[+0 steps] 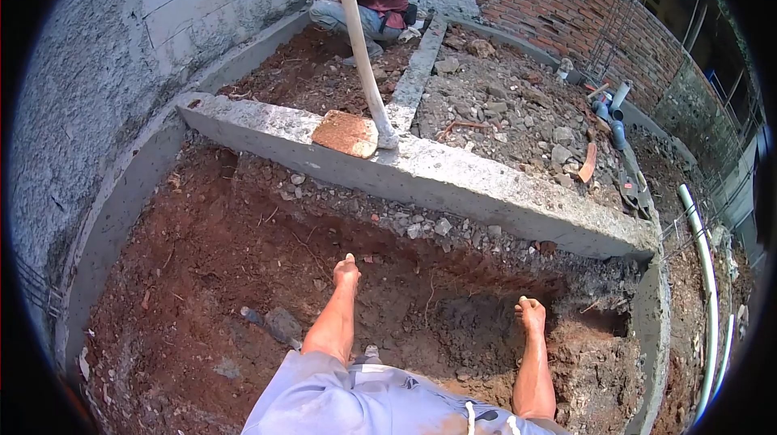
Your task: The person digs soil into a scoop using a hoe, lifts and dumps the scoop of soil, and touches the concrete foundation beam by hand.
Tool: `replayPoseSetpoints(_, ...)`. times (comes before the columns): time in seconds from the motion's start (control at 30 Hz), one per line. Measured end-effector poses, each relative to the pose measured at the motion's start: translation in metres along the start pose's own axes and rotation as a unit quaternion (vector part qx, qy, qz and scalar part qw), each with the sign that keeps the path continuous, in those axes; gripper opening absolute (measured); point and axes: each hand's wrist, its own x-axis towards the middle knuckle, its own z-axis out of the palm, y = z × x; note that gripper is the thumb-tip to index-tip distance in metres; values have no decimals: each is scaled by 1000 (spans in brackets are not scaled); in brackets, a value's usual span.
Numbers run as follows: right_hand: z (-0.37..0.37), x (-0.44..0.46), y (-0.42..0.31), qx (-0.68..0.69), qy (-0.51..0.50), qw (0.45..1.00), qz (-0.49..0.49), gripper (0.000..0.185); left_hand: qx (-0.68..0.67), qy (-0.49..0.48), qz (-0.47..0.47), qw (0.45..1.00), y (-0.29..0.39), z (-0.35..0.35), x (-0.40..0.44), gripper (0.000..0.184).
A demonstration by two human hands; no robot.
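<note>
Red soil (pixel 210 229) lies below my left hand (pixel 347 273) and right hand (pixel 531 315), both curled closed, seemingly empty. I judge no tool in use; gripping the hoe (pixel 346 134) would need a forward reach.

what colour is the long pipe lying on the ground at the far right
White, clearest in the head view.

Concrete beam (pixel 518 192) (rough, pale on top): hoe (pixel 346 135) on it.
</note>
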Motion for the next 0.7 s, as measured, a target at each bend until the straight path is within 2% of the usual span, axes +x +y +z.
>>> replayPoseSetpoints(0.1, 52, 46, -49, -32, 27, 997, -68, 32, -32, -31, 58, 997, 54, 13, 29, 59)
replayPoseSetpoints(0.13, 70, 57, -73, -53, 45, 993, -99, 32, -82, -33, 70, 994, 73, 16, 20, 61)
replayPoseSetpoints(0.27, 133, 99, -175, -87, 78, 972, -206, 38, -157, -56, 62, 984, 128, 9, 13, 67)
replayPoseSetpoints(0.33, 167, 140, -202, -139, 131, 937, -292, 39, -182, -44, 66, 980, 140, 5, 23, 69)
replayPoseSetpoints(0.4, 193, 156, -239, -167, 120, 930, -304, 43, -206, -37, 65, 976, 151, 2, 40, 70)
replayPoseSetpoints(0.5, 231, 199, -255, -231, 134, 904, -334, 53, -237, -27, 55, 969, 166, 1, 54, 72)
replayPoseSetpoints(0.6, 259, 194, -264, -349, 142, 895, -239, 66, -253, -19, 39, 967, 177, 17, 66, 73)
replayPoseSetpoints(0.63, 260, 181, -283, -398, 109, 892, -187, 72, -272, -18, 18, 962, 185, 29, 68, 73)
replayPoseSetpoints(0.7, 260, 183, -279, -381, 114, 895, -204, 72, -296, -16, 24, 955, 185, 64, 84, 74)
